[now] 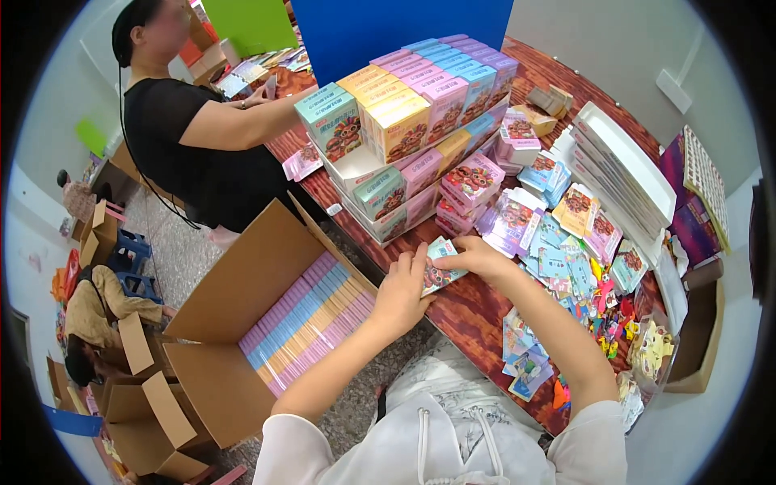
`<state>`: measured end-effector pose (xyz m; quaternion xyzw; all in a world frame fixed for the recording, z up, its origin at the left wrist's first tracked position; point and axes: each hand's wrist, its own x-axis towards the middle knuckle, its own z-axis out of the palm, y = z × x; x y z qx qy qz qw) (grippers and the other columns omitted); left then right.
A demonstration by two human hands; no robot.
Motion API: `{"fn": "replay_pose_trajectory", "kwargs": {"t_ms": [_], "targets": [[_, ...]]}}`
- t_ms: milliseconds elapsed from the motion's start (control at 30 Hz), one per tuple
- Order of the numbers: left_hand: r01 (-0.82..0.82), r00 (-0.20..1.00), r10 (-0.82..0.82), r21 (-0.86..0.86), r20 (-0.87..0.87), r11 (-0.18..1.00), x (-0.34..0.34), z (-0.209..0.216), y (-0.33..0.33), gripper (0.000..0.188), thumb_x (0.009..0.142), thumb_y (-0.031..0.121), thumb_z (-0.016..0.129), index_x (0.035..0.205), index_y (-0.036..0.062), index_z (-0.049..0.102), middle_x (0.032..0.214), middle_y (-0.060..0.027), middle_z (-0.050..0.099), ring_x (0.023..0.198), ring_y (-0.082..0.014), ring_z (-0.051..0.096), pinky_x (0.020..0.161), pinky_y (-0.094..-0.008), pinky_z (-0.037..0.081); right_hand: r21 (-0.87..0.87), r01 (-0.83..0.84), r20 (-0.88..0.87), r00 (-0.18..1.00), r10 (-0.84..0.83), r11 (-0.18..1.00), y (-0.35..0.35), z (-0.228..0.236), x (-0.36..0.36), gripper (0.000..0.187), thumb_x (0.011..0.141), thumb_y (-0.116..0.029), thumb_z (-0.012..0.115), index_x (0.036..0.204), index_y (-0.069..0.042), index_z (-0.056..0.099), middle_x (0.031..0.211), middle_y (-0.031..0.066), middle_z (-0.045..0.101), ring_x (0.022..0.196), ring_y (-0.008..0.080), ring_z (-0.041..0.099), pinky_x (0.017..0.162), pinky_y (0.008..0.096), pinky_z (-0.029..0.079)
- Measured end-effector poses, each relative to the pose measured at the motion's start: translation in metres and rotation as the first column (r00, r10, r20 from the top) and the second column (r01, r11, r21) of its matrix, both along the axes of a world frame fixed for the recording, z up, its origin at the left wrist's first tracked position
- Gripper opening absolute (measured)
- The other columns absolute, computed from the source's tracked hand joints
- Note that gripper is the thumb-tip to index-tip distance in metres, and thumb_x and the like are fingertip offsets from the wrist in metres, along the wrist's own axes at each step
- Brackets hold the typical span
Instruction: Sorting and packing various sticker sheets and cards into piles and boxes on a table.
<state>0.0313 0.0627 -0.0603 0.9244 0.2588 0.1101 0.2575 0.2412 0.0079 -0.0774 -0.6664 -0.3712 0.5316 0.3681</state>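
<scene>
At the table's near edge, a small teal printed card box [441, 275] is held between my two hands. My left hand [398, 293] is closed around its left side, fingers over the edge. My right hand [478, 257] grips the upper right of the box, the thumb pressed on its face. Just beyond lies a stack of pink boxes [470, 182]. Flattened purple cartons [511, 220] rest to the right of my right hand. Below my right forearm is a loose pile of printed cards [525, 356].
White display trays [368, 194] full of coloured boxes stand at the back. An open cardboard carton [218, 279] with wrapped rows sits left of the table. Empty white trays [626, 162] and small plastic toys [606, 303] lie to the right. A person in black [194, 137] works across.
</scene>
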Motion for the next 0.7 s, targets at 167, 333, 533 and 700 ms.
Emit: {"fn": "replay_pose_trajectory", "kwargs": {"t_ms": [167, 333, 533, 700], "targets": [[-0.064, 0.984, 0.058, 0.028, 0.168, 0.998, 0.005, -0.009, -0.023, 0.109, 0.07, 0.016, 0.086, 0.154, -0.0008, 0.017, 0.146, -0.0259, 0.036, 0.131, -0.0458, 0.042, 0.107, -0.0483, 0.042, 0.131, -0.003, 0.127, 0.992, -0.014, 0.991, -0.019, 0.014, -0.009, 0.084, 0.063, -0.03, 0.087, 0.13, 0.008, 0.053, 0.118, 0.0217, 0.062, 0.109, 0.03, 0.06, 0.095, 0.0373, 0.047], [-0.015, 0.952, 0.069, -0.179, 0.298, 0.984, -0.006, 0.0, -0.033, 0.123, 0.07, 0.021, 0.089, 0.157, 0.0004, 0.005, 0.16, -0.0255, 0.019, 0.147, -0.0426, 0.023, 0.121, -0.0451, 0.024, 0.236, -0.309, 0.751, 0.659, 0.029, 0.922, -0.041, 0.084, -0.036, 0.097, 0.06, -0.014, 0.085, 0.146, -0.004, 0.04, 0.121, 0.018, 0.055, 0.115, 0.0373, 0.049, 0.103, 0.0427, 0.04], [-0.002, 0.962, 0.089, -0.319, 0.258, 0.948, 0.005, -0.01, -0.032, 0.119, 0.071, 0.022, 0.086, 0.155, -0.0042, 0.007, 0.16, -0.0269, 0.019, 0.149, -0.042, 0.021, 0.121, -0.0459, 0.022, 0.148, -0.465, 0.932, 0.362, 0.035, 0.873, -0.06, 0.065, -0.049, 0.106, 0.057, -0.01, 0.086, 0.15, -0.006, 0.034, 0.132, 0.014, 0.05, 0.122, 0.0353, 0.047, 0.105, 0.0468, 0.036], [0.024, 0.961, 0.052, -0.27, 0.27, 0.963, 0.019, -0.027, -0.042, 0.112, 0.075, 0.017, 0.081, 0.155, -0.0051, 0.005, 0.16, -0.0264, 0.018, 0.149, -0.0404, 0.019, 0.122, -0.0519, 0.016, 0.166, -0.442, 0.935, 0.354, 0.002, 0.882, -0.058, 0.062, -0.048, 0.104, 0.058, -0.006, 0.083, 0.149, -0.003, 0.034, 0.132, 0.0159, 0.05, 0.124, 0.0357, 0.047, 0.106, 0.0498, 0.035]]}}
